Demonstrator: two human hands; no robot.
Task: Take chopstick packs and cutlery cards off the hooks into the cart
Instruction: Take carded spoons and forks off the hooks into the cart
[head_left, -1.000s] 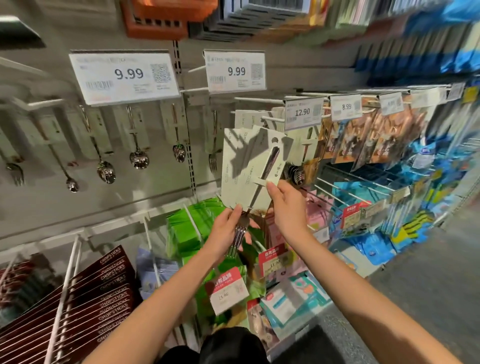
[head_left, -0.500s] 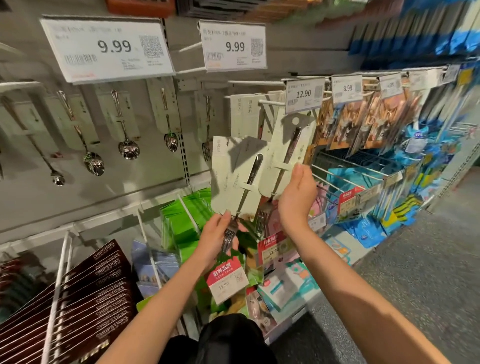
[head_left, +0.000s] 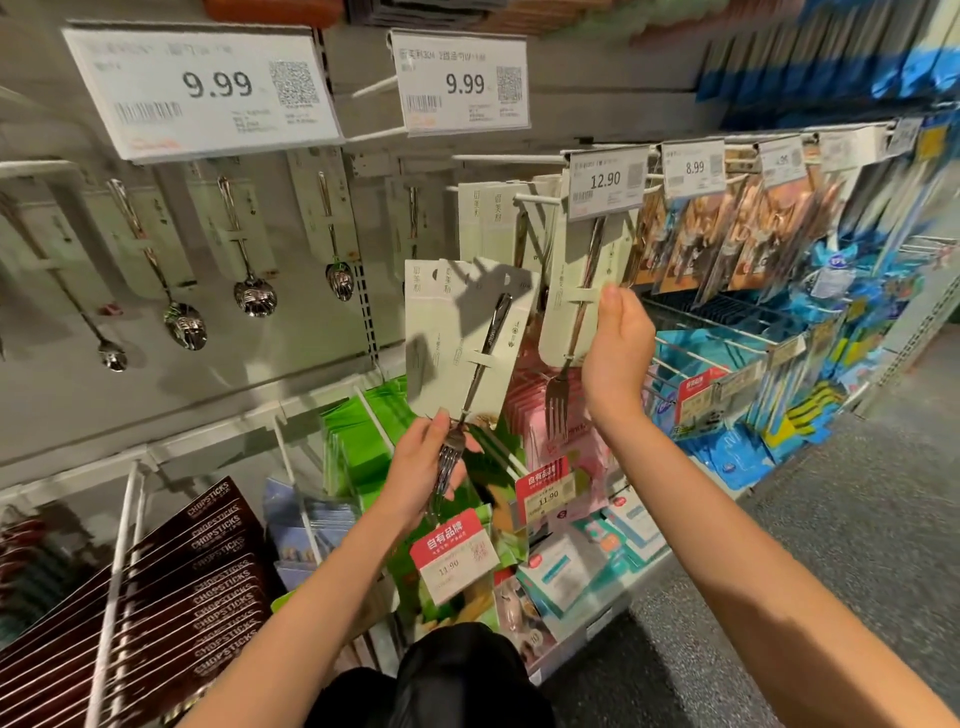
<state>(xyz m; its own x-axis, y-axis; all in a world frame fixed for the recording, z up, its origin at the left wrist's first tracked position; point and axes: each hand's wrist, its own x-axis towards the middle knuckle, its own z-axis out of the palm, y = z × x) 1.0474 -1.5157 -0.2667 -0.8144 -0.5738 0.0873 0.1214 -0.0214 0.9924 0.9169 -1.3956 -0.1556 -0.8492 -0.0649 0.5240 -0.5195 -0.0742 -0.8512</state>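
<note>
My left hand (head_left: 418, 470) grips the lower end of a small stack of pale fork cards (head_left: 457, 332), with its fingers round the fork tines. To the right, my right hand (head_left: 618, 353) pinches the right edge of another fork card (head_left: 569, 306). That card hangs on a white hook (head_left: 537, 200) under the 12.90 price tag (head_left: 605, 182), and more fork cards (head_left: 488, 218) hang behind it. Dark red chopstick packs (head_left: 197, 587) hang in a row at the lower left. No cart shows in this view.
Spoon cards (head_left: 244, 244) hang along the grey back panel under two 9.99 tags. Green packs (head_left: 363, 441) and pink packs (head_left: 566, 436) hang below my hands. Blue and orange packaged goods (head_left: 779, 234) fill the hooks to the right. Grey floor (head_left: 857, 519) lies at right.
My right hand has left the stack in my left hand and moved up and right onto the fork card on the 12.90 hook. My left hand keeps holding the stack.
</note>
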